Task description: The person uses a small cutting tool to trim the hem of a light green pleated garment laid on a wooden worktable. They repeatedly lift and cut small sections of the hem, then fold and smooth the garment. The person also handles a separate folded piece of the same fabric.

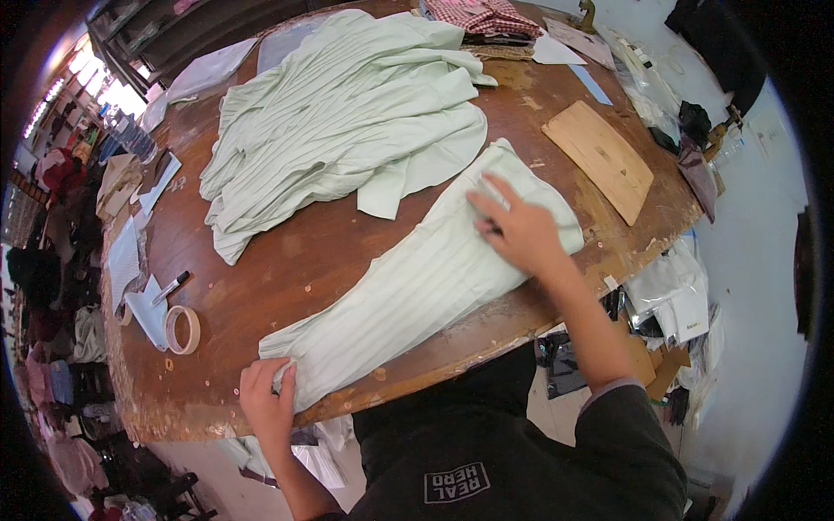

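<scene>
A long, tapering pale green garment [408,278] with faint stripes lies flat, slanting across the near side of the table; it looks like a folded trouser leg. At its narrow lower-left end, my left hand [268,391] pinches the edge between thumb and fingers. My right hand [521,230] is over the wide upper-right end, fingers apart and slightly blurred. Whether its palm touches the cloth cannot be seen. Beyond both hands spreads a heap of similar pale green garments [339,122], loosely layered and creased.
The worn brown wooden table [295,282] carries a roll of tape [182,330], a black marker [171,288] and blue paper pieces at left. At right lies a tan board [599,161]. Folded checked cloth [486,16] is stacked at the back. Bagged goods [669,291] sit below the right edge.
</scene>
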### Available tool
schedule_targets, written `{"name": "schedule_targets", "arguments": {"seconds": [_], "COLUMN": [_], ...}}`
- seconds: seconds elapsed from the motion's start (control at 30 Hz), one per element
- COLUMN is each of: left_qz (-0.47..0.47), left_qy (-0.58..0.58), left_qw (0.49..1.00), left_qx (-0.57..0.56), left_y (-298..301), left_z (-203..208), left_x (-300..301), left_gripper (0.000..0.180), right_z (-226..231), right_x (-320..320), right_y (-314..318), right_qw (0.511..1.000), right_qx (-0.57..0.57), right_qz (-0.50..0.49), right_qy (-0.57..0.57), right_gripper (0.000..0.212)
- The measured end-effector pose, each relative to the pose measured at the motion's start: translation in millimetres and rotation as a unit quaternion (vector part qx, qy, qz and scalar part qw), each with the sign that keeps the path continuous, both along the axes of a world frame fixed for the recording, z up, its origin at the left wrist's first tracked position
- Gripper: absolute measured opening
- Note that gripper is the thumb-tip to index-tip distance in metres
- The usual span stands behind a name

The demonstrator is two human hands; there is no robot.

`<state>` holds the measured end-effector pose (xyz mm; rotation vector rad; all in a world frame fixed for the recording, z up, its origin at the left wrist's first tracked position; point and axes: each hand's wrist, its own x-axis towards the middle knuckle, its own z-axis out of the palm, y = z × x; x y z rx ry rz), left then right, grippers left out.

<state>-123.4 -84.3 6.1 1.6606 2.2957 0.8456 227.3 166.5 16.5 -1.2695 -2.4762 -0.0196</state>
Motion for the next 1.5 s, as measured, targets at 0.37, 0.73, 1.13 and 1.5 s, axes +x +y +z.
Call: {"name": "schedule_targets", "arguments": {"seconds": [0.37, 0.73, 1.13, 1.5], "left_qz": [0.115, -0.32, -0.423, -0.387], "left_qy": [-0.094, -0.666, -0.555, -0.319], "left_qw": [0.983, 0.636, 0.703, 0.849], "left_qx": [-0.107, 0.223, -0.14, -0.168], "left_y": [0, 51, 220, 171], "left_z": [7, 80, 6, -16], "left_x": [1, 68, 142, 139], "left_gripper": [0.052, 0.052, 0.067, 0.055], "right_z": [-20, -50, -18, -31], "right_x": [-55, -89, 20, 47], "right_y": [-98, -169, -129, -39], "right_qw": [0.979, 0.918, 0.724, 0.794], "right_qx": [-0.069, -0.228, -0.372, -0.357], "right_qz": [0.176, 0.199, 0.1, -0.209], "right_qy": [0.072, 0.255, 0.573, 0.446], "right_gripper": [0.061, 0.04, 0.037, 0.042]}}
